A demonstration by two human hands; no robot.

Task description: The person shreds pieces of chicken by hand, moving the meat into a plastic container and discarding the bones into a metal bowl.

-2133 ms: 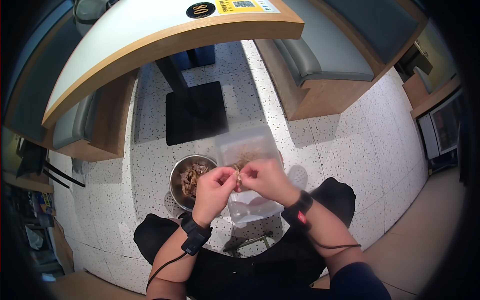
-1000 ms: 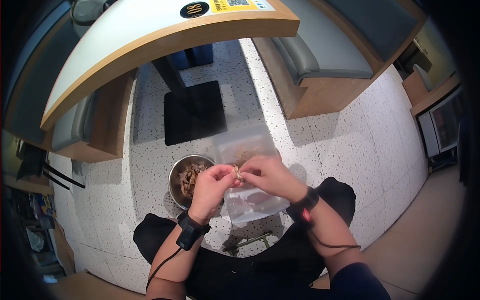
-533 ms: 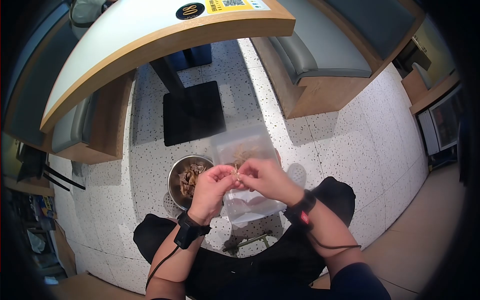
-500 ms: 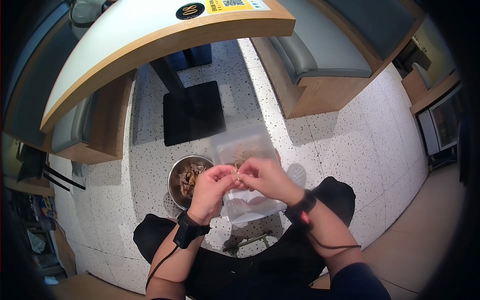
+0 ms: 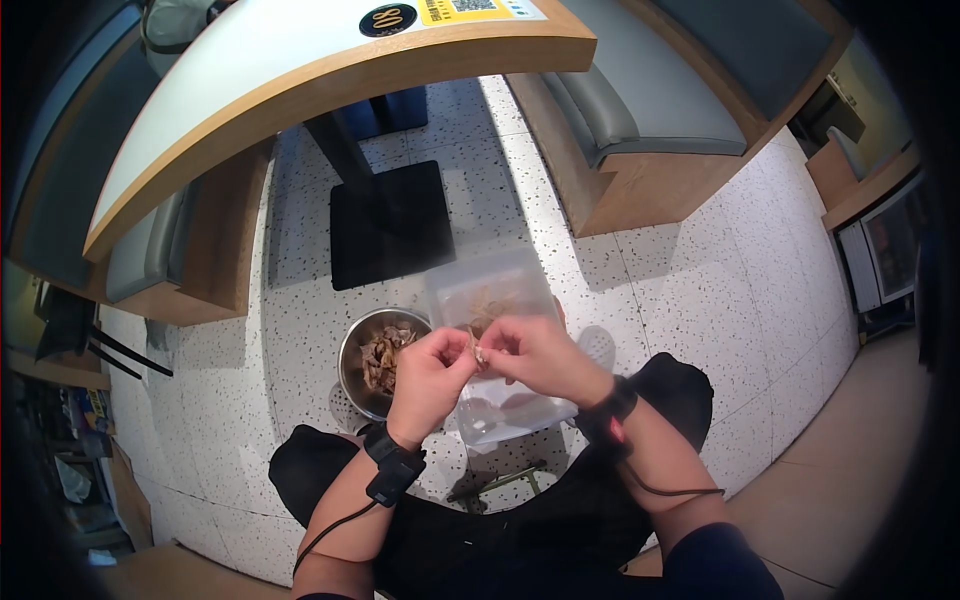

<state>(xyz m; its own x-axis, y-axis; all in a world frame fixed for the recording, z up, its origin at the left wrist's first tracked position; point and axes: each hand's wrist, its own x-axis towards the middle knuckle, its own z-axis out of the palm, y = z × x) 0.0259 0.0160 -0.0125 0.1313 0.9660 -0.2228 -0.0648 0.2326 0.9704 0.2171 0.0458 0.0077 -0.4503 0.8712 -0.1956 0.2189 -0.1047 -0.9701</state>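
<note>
Above a translucent plastic bin (image 5: 448, 280), my left hand (image 5: 428, 378) and my right hand (image 5: 540, 356) meet fingertip to fingertip. Both are closed in a pinch on a small, pale, stringy piece (image 5: 479, 352); its kind is too small to make out. Thin light-brown strands (image 5: 490, 298) lie in the far part of the bin, partly hidden by my fingers. To the left of the bin, a round steel bowl (image 5: 346, 375) holds brown, crumpled pieces (image 5: 382, 362) that look like dried mushrooms.
A white table (image 5: 250, 70) with a wooden edge juts over the floor ahead, on a black base plate (image 5: 390, 235). Grey padded benches (image 5: 655, 110) stand on both sides. A green metal frame (image 5: 505, 483) shows between my legs. Speckled tiles (image 5: 690, 270) cover the floor.
My fingertips have shifted slightly on the small piece, and my left hand has turned a little. The whole view has moved slightly; the bowl and bin stay in place.
</note>
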